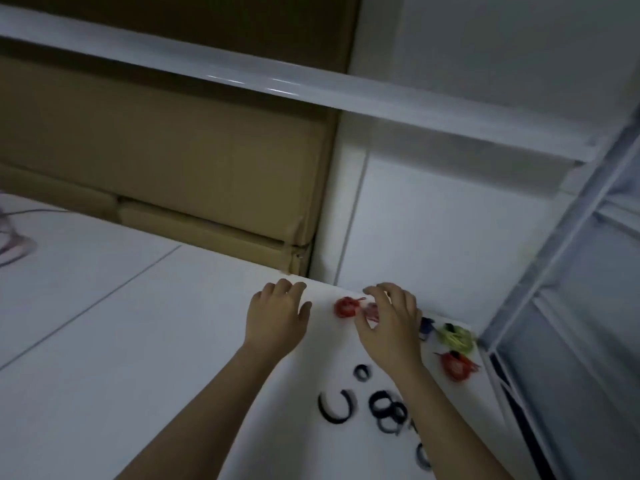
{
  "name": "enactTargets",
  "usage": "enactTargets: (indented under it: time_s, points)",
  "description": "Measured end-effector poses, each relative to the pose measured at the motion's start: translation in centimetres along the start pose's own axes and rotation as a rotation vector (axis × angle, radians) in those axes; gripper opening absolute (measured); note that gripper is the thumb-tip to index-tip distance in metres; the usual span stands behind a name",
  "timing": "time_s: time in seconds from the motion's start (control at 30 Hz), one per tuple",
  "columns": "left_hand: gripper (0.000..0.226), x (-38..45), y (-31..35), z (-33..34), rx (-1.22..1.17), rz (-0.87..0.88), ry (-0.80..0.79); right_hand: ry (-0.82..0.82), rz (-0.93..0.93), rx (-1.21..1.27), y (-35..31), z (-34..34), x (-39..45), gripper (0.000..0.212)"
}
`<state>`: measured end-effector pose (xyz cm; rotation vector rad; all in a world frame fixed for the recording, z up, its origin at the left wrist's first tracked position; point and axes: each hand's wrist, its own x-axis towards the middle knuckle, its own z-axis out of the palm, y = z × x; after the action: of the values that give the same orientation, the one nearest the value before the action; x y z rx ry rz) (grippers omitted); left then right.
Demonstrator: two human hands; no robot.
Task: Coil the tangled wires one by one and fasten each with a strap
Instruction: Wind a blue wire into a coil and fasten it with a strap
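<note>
- Your left hand [277, 315] lies palm down on the white table [166, 341] at its far edge, fingers loosely bent over that edge, holding nothing.
- Your right hand [389, 325] hovers just right of it, the two hands apart. Its fingers are spread and gently curved, the thumb low, over a pinkish wire bundle [371, 311]; blur hides whether the fingertips touch it.
- Between your hands, just left of your right fingertips, sits a red coiled wire [346, 306], free of either hand.
- Past your right knuckles, to the right, a dark blue wire [426, 326] peeks out, then a yellow-green coil [456, 336], and nearer you a second red coil [456, 365].
- Under your right forearm and to its left lie the black straps [382, 405]: one small ring, one open C-shaped loop [336, 408], and a cluster of overlapping rings.
- Beyond your left hand stand stacked cardboard boxes [194, 174]; right of your right hand rises a white metal frame [540, 282].
</note>
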<state>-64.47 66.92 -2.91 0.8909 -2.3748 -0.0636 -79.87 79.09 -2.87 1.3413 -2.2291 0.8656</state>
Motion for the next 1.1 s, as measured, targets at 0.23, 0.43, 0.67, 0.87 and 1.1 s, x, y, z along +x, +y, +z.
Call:
enactTargets:
  time_s: [0.23, 0.43, 0.67, 0.87, 1.1]
  points:
    - [0.041, -4.8, -13.7, -9.8, 0.287, -0.328, 0.038, -0.291, -0.304, 0.092, -16.5, 6.9, 3.5, 0.046]
    - [0.05, -8.8, -27.4, -18.4, 0.385, -0.554, 0.104, -0.419, -0.46, 0.213, -32.8, 12.4, 4.2, 0.05]
    - [0.055, -12.5, -44.2, -26.8, 0.498, -0.665, 0.056, -0.465, -0.504, 0.264, -51.6, 19.9, 4.9, 0.048]
    - [0.05, -13.8, -57.0, -32.4, 0.556, -0.687, 0.033, -0.478, -0.51, 0.271, -64.6, 25.4, 7.8, 0.046]
    - [0.049, -12.1, -69.0, -34.3, 0.508, -0.703, -0.032, -0.473, -0.609, 0.322, -75.3, 32.7, 10.9, 0.045]
